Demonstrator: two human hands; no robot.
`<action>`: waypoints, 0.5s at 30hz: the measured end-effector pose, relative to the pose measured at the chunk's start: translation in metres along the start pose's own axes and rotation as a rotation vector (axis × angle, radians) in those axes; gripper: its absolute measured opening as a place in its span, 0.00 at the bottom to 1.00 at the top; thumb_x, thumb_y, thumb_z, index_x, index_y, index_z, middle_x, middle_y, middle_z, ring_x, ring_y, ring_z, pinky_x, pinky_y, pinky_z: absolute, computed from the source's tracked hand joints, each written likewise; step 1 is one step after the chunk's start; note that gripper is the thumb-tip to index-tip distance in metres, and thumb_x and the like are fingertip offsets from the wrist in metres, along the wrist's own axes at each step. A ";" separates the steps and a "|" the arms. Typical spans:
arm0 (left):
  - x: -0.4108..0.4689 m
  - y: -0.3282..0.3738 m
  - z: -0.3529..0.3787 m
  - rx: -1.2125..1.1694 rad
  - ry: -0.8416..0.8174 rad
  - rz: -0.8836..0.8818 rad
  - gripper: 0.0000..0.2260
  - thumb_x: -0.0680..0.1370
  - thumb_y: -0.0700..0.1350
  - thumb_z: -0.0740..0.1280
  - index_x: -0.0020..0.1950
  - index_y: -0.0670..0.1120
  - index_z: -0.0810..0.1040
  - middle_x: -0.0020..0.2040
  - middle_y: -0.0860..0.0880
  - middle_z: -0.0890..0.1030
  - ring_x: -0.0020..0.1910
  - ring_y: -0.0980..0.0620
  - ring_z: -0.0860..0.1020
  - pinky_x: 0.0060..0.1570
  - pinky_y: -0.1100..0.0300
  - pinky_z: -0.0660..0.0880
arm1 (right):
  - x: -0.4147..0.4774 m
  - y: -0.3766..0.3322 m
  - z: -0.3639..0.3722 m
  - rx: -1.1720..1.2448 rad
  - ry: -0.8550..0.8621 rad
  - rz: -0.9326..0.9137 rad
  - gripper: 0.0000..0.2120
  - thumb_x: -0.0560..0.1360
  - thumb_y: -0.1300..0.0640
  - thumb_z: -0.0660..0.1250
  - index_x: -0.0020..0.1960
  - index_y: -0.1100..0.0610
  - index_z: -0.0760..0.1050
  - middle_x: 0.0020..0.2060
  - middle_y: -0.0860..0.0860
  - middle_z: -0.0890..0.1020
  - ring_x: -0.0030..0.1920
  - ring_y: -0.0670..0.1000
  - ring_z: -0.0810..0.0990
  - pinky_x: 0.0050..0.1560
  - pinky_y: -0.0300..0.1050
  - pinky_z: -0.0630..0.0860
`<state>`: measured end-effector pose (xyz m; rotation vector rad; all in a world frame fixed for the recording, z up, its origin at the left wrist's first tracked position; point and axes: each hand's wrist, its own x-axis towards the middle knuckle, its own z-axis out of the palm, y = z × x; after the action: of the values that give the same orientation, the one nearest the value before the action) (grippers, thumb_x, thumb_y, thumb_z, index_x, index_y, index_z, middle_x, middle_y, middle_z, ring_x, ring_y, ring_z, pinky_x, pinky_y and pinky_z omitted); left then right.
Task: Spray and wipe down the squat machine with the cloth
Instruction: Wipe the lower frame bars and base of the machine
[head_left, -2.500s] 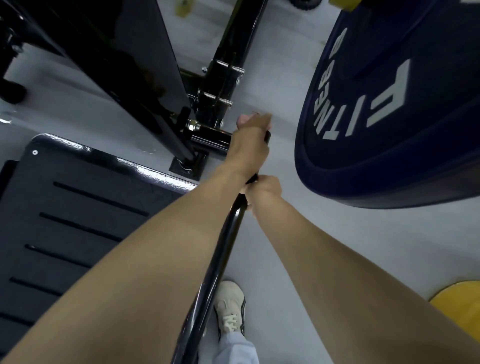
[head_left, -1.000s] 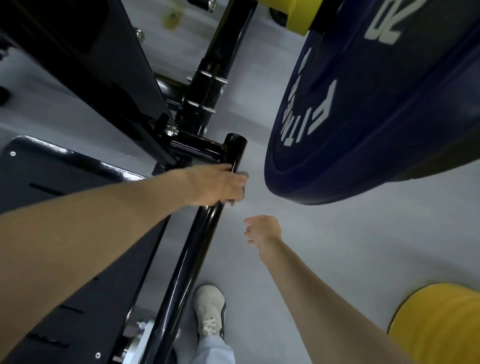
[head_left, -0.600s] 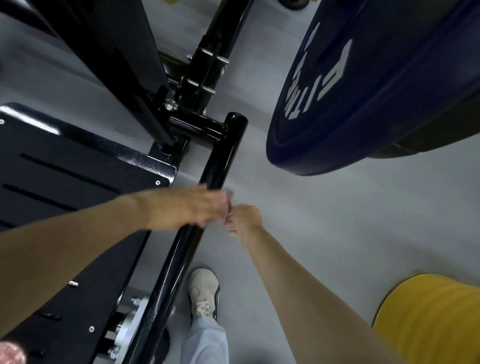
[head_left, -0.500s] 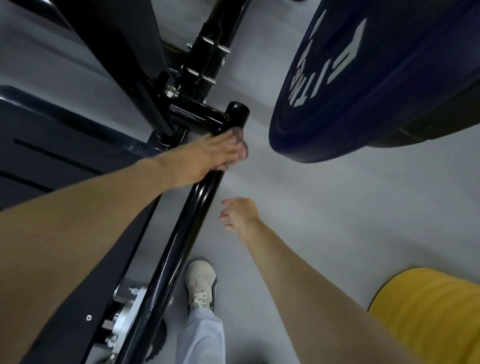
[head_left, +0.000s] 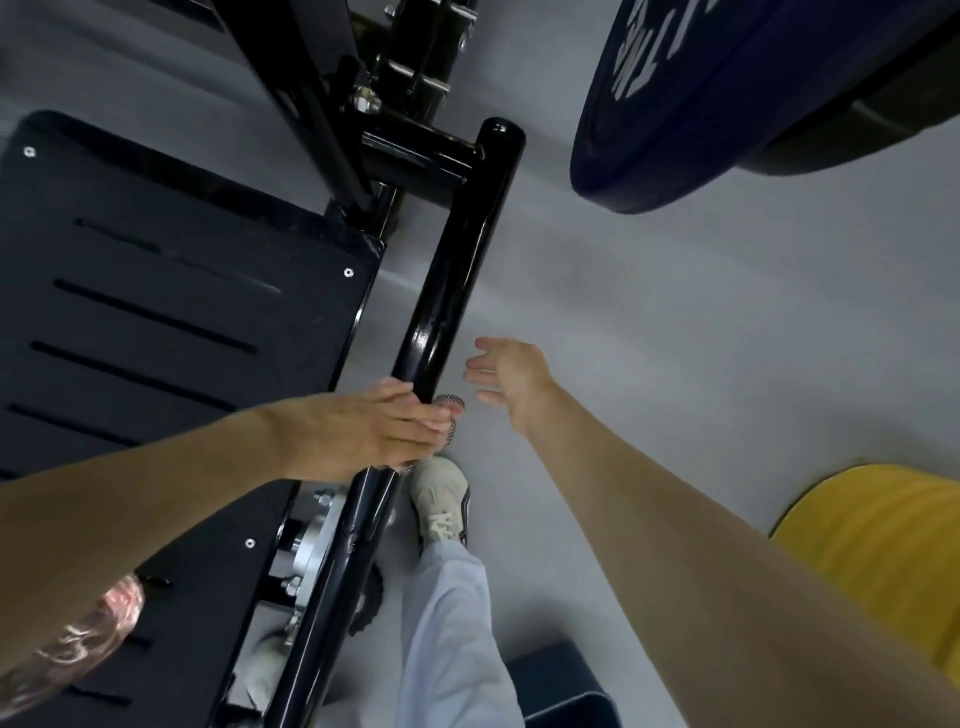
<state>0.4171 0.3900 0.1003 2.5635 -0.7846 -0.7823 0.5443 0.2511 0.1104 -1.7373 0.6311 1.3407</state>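
- Grey gym floor (head_left: 675, 364) as backdrop in the head view, from 12 round to 5 o'clock; blue weight plate (head_left: 727, 104) at 1 o'clock, yellow plate (head_left: 883, 561) at 4 o'clock, pale shoe (head_left: 441, 499) just below centre toward 6.
- Through the centre, from 12 down to 7 o'clock: glossy black side bar (head_left: 457, 270) of the squat machine, slotted footplate (head_left: 182, 291) just beside it at 9 o'clock.
- Left hand (head_left: 374, 431) laid across the bar just below centre, fingers straight and together, pressing the cloth (head_left: 451, 410) flat onto the tube; only a patterned edge of cloth showing past the fingertips.
- Right hand (head_left: 511, 379) just beside the bar on its 3 o'clock side, not touching it, fingers loosely apart, holding nothing.
- No spray bottle in sight.
- Reads as the wiping step, along the bar's length.
- Handling of the cloth, as a judgement: thin, soft and light, likely to bunch or skid on the gloss paint; best trapped under a flat palm or wrapped round the tube.
- Handling of the bar, likewise: rigid, fixed, smooth, probably slick where wet; nothing to lift, only to bear down on. Safest along the plain round stretch, clear of the silver bracket (head_left: 311, 540) at 7 o'clock and the joint at 12.
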 end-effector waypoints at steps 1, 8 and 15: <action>-0.003 -0.006 -0.013 0.031 -0.011 0.057 0.29 0.73 0.52 0.63 0.74 0.46 0.66 0.76 0.49 0.59 0.77 0.55 0.41 0.71 0.50 0.43 | -0.002 0.001 0.003 0.037 -0.020 0.010 0.17 0.83 0.59 0.53 0.68 0.61 0.70 0.63 0.61 0.77 0.63 0.59 0.76 0.55 0.49 0.75; 0.029 -0.041 -0.067 0.012 0.108 -0.310 0.24 0.81 0.40 0.58 0.77 0.49 0.59 0.78 0.53 0.50 0.73 0.59 0.37 0.72 0.54 0.36 | -0.005 0.036 0.008 0.247 -0.067 0.003 0.33 0.82 0.39 0.39 0.73 0.60 0.64 0.67 0.62 0.72 0.68 0.57 0.70 0.68 0.50 0.62; 0.006 0.062 -0.015 0.368 -0.494 0.136 0.10 0.75 0.42 0.62 0.52 0.46 0.80 0.48 0.49 0.76 0.61 0.45 0.69 0.61 0.46 0.63 | -0.011 0.069 0.008 0.274 -0.024 0.053 0.32 0.81 0.38 0.42 0.70 0.60 0.68 0.63 0.61 0.76 0.62 0.57 0.75 0.68 0.54 0.67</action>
<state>0.4050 0.3400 0.1391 2.6099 -1.3459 -1.3610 0.4820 0.2207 0.0988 -1.4914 0.8114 1.2448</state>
